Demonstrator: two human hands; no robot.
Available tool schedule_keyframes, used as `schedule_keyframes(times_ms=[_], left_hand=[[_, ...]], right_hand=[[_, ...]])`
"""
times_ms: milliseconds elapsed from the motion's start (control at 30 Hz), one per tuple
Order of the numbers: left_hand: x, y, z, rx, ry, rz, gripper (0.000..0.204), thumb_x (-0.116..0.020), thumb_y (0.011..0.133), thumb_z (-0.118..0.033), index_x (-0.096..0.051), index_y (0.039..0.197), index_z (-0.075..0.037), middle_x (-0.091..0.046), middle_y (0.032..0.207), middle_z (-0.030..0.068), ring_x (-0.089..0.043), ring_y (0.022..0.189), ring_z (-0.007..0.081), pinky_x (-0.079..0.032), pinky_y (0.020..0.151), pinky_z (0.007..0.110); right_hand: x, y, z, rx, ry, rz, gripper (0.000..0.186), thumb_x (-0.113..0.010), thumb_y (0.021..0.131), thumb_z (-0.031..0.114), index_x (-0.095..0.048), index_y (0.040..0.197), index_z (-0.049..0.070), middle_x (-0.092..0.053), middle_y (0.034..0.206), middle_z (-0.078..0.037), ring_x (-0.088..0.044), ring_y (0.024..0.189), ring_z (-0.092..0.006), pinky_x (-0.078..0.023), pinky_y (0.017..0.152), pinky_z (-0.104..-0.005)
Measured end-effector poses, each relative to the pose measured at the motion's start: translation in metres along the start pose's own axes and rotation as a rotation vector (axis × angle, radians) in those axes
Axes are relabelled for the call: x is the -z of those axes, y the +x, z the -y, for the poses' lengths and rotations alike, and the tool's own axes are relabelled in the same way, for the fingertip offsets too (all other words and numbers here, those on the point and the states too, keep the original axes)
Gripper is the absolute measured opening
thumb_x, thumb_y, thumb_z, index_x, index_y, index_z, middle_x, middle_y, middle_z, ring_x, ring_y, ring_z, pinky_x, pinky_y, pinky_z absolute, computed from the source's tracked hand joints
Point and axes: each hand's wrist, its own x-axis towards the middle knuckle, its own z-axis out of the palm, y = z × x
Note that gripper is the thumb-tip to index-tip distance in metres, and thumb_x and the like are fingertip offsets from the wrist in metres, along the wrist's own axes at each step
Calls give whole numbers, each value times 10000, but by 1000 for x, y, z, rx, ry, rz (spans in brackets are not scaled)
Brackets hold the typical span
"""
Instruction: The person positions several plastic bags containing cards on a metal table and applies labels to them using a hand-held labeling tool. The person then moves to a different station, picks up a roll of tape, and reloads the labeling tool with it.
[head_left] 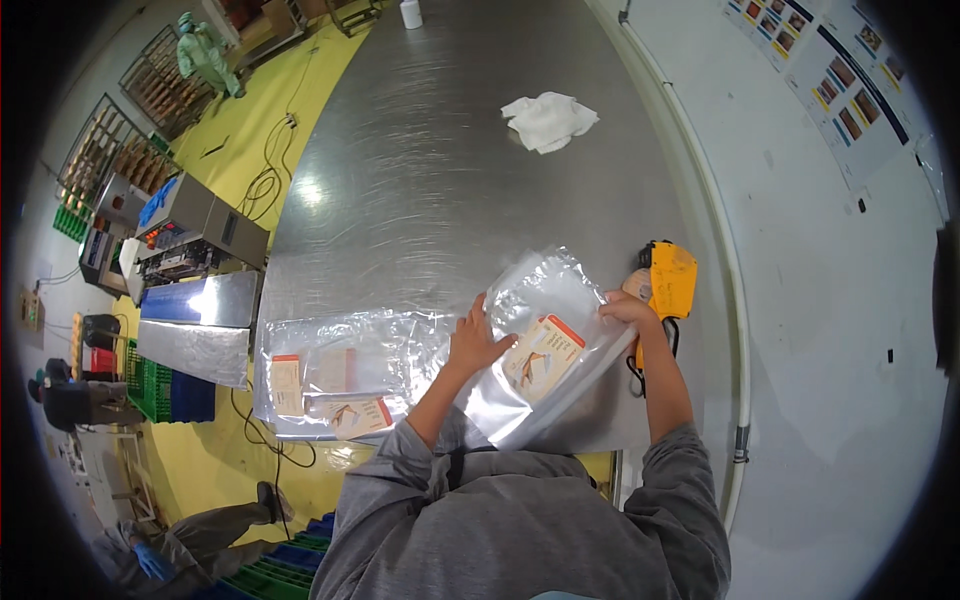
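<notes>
A clear plastic bag (510, 295) with a cream and red-orange printed card (546, 358) showing in it lies at the table's near edge, close to my body. My left hand (478, 347) rests on its left side, thumb spread from the fingers and pointing toward the card. At the bag's upper right edge, my right hand (627, 308) pinches the film between thumb and fingers. To the left, more clear bags (375, 345) lie flat, with a cream card (287, 385) and another printed card (358, 416) on or in them; which, I cannot tell.
On the steel table (420, 170) are a yellow tape dispenser (672, 280) beside my right hand, a crumpled white cloth (549, 122) and a white bottle (411, 14). A machine with a conveyor (195, 305) stands left. Cables (262, 190) cross the yellow floor. Other people are further off.
</notes>
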Motion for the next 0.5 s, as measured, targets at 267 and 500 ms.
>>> schedule_keyframes(times_ms=[267,500], left_hand=[[-64,-68,51,-55,-358,-126,946,-738,677,-312,-165,1307,98,-252,1349,261,-366,1196,378,-298,1008,443],[-61,-144,-22,11,-798,114,1024,-686,766,-373,69,1320,40,-317,1234,331,-347,1197,362,-252,1036,382]], right_hand=[[-49,102,139,69,-917,229,363,-656,595,238,-643,920,77,-628,841,-93,-580,759,-228,-465,653,-349],[-167,146,190,-7,-1634,546,267,-629,619,188,-697,867,117,-657,859,-87,-619,762,-254,-484,648,-405]])
